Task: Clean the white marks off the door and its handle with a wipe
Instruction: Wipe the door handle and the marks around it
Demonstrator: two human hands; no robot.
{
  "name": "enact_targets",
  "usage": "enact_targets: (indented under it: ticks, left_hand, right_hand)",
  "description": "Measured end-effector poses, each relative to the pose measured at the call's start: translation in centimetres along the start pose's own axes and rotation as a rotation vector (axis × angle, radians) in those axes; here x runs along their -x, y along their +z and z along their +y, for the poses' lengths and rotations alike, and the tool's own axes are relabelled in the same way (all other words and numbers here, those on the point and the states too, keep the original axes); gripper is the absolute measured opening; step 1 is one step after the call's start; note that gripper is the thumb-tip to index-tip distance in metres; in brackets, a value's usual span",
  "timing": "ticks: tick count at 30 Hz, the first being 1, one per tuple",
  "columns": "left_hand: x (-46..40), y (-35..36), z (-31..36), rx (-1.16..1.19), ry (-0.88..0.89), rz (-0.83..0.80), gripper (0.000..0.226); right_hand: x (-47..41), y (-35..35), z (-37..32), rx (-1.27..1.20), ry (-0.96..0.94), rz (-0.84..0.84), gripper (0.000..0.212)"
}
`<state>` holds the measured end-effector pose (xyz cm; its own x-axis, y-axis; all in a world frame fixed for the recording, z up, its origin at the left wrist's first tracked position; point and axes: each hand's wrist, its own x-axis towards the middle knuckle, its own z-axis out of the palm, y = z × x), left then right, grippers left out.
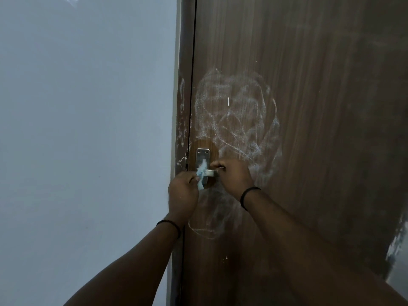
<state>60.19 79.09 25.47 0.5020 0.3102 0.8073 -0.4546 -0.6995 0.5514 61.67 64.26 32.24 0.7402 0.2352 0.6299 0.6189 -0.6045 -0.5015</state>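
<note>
A brown wooden door fills the right half of the view. White scribbled marks cover it above the metal handle plate, and fainter ones lie below. My left hand pinches a pale blue wipe pressed against the plate and the base of the metal handle. My right hand grips the outer end of the handle lever. White smears also streak the door frame.
A pale blue-grey wall takes up the left half. The dark door frame runs vertically between wall and door. At the lower right edge a lighter patch shows beyond the door.
</note>
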Motion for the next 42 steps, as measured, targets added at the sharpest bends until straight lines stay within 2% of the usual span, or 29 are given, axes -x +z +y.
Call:
enact_targets:
  ticks: [4, 6, 8, 11, 16, 18, 22, 25, 28, 32, 38, 42]
  left_hand:
    - [-0.2, -0.9, 1.6, 0.142, -0.026, -0.118, 0.015]
    - [-0.4, -1.4, 2.1, 0.243, -0.144, -0.104, 0.017]
    - [-0.5, -1.9, 2.5, 0.416, -0.356, -0.063, 0.015]
    - [-0.3, -2.3, 3.4, 0.677, -0.588, -0.09, 0.008]
    - [-0.3, -2.4, 3.8, 0.814, -0.708, -0.199, 0.015]
    - [-0.5, -2.3, 3.4, 0.729, -0.684, -0.221, 0.012]
    - [-0.8, -2.2, 1.8, 0.298, -0.521, -0.118, 0.009]
    - [-0.9, -1.9, 0.8, 0.105, -0.376, -0.088, 0.013]
    - [-0.7, -1.1, 0.7, 0.063, -0.295, -0.01, 0.016]
    - [-0.4, -0.2, 0.3, 0.078, -0.211, 0.044, 0.017]
    - [-0.5, 0.6, -0.5, 0.07, -0.032, 0.054, 0.022]
    - [-0.9, 1.2, -0.3, 0.025, 0.005, 0.001, 0.02]
  right_hand:
    - [1.3, 0.2, -1.1, -0.002, -0.129, -0.17, 0.044]
    - [1.6, 0.2, -1.6, 0.002, -0.117, -0.191, 0.045]
    - [2.1, 0.2, -2.0, -0.007, -0.099, -0.199, 0.046]
    - [3.0, 0.5, -2.0, -0.016, -0.125, -0.176, 0.042]
    - [3.5, 1.1, -1.5, 0.05, -0.11, -0.026, 0.032]
    - [3.3, 1.5, -1.0, 0.099, -0.064, 0.026, 0.029]
    - [2.9, 2.5, 0.2, 0.094, 0.06, 0.133, 0.015]
    - [2.4, 3.7, 0.6, 0.054, 0.035, 0.202, 0.008]
    - [1.8, 5.0, 0.2, 0.047, -0.021, 0.273, 0.009]
    - [1.3, 6.5, -0.2, 0.013, -0.057, 0.284, 0.006]
    - [1.3, 3.6, 3.2, -0.081, 0.068, 0.463, 0.01]
    - [2.2, 0.8, 6.3, -0.082, 0.198, 0.486, 0.006]
